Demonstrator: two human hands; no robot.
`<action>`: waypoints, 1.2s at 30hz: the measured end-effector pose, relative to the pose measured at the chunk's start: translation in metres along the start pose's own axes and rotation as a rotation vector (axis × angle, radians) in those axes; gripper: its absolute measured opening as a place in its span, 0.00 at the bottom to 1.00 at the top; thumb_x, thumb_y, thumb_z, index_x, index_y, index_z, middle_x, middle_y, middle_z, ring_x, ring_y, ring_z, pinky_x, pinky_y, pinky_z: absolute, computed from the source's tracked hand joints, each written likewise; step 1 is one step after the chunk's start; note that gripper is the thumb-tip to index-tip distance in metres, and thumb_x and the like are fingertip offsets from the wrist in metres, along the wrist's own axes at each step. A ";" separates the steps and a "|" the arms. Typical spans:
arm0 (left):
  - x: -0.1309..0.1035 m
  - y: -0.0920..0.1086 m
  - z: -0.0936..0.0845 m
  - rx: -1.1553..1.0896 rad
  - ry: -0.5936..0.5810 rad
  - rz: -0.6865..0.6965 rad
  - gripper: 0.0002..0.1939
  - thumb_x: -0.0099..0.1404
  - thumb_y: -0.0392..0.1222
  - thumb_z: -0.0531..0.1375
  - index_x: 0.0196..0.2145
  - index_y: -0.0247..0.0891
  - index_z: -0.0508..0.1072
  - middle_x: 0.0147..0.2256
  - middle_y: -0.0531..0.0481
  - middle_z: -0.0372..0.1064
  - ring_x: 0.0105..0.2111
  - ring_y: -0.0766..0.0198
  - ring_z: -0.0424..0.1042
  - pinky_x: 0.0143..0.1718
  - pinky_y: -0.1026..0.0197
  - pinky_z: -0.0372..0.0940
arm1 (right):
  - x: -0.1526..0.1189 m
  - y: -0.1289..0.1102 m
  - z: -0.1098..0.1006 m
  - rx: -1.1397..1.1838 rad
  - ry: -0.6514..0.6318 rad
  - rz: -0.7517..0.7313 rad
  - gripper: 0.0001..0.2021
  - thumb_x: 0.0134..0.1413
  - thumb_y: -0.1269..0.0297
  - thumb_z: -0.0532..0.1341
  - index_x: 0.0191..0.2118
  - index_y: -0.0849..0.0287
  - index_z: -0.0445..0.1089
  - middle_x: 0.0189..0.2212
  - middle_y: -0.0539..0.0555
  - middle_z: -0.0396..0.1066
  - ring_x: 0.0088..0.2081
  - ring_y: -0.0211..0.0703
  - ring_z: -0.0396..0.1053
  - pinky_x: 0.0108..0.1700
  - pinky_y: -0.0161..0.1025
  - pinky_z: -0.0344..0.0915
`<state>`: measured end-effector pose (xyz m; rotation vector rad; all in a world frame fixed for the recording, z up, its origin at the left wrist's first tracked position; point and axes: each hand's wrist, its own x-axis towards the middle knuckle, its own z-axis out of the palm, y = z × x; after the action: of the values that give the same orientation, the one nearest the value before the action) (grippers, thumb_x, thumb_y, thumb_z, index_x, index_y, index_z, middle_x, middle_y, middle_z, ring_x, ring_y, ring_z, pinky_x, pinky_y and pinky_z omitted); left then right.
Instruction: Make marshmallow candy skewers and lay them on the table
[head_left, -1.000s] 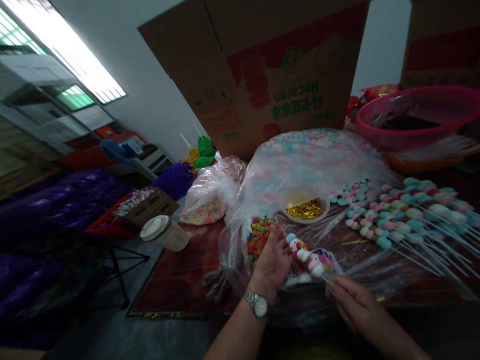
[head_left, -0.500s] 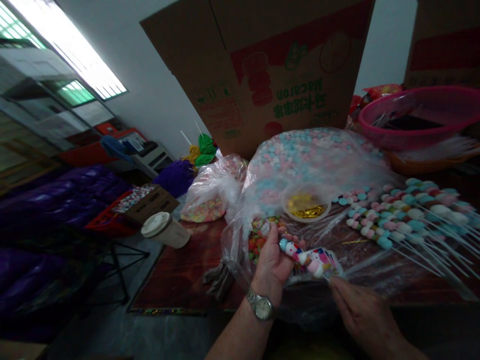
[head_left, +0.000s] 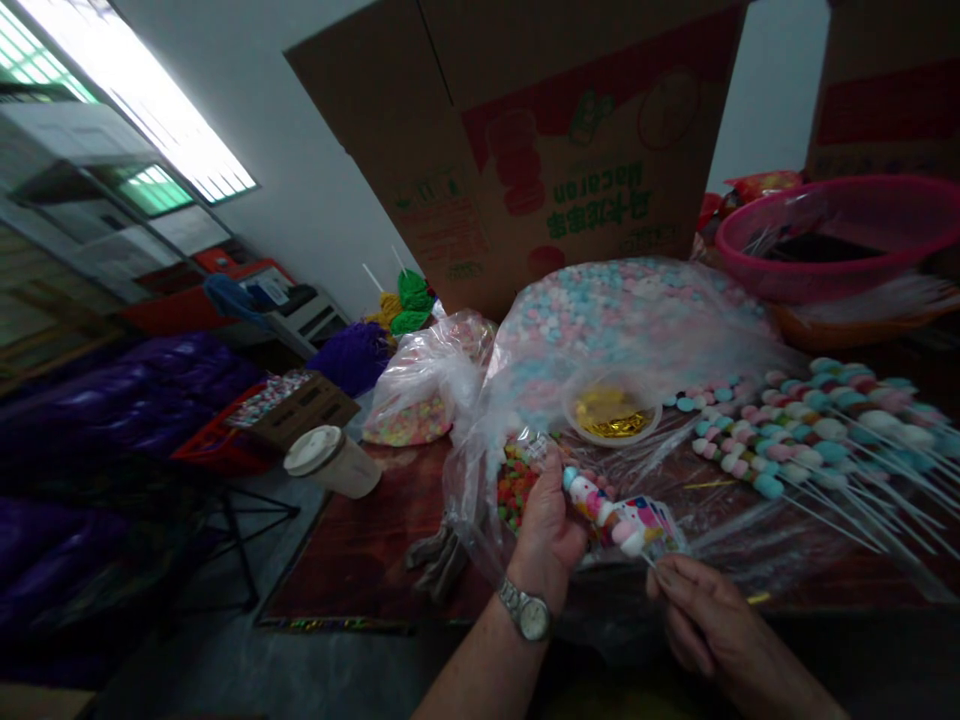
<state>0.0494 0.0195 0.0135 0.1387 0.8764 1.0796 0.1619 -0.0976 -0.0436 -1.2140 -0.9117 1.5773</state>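
A: Where is the candy skewer [head_left: 604, 510] now?
B: Near the front edge of the table [head_left: 337, 570], between the two hands, tilted so that its blue end points away from the person. The right hand [head_left: 697, 600] pinches the bare stick [head_left: 651, 563] between thumb and fingers.

A: And the left hand [head_left: 551, 530]?
B: Its thumb points up beside the blue end, and the other fingers go partly behind the candies. How wide they are set, one cannot tell.

A: What differs from the first frame?
B: The blue end stood just off the left hand there; now it lies over those fingers. Clear film [head_left: 536, 448] shows at the thumb tip too — in the first frame it does not.

A: And from the second?
B: Only a little: the right hand sits slightly closer to the left, and the watch [head_left: 533, 617] is a touch further right.

A: The rest?
B: Unchanged — the printed cards [head_left: 660, 518] beside the candies, the bowl of gold ties [head_left: 613, 437] beyond them, the pile of finished skewers [head_left: 829, 425] toward the table's right side, the lidded cup [head_left: 341, 463] by its left edge, and the large bag of candies [head_left: 622, 310] at the back.
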 end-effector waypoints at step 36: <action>-0.024 -0.050 -0.013 0.148 -0.137 -0.064 0.18 0.46 0.46 0.71 0.22 0.34 0.66 0.20 0.55 0.65 0.22 0.69 0.66 0.31 0.64 0.64 | 0.020 -0.011 0.008 -0.432 0.200 -0.360 0.17 0.58 0.52 0.49 0.27 0.57 0.64 0.20 0.52 0.66 0.24 0.42 0.66 0.27 0.36 0.64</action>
<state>0.0717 -0.0284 -0.0068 0.3028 0.8311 0.9345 0.1542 -0.0754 -0.0375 -1.3790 -1.2963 0.9832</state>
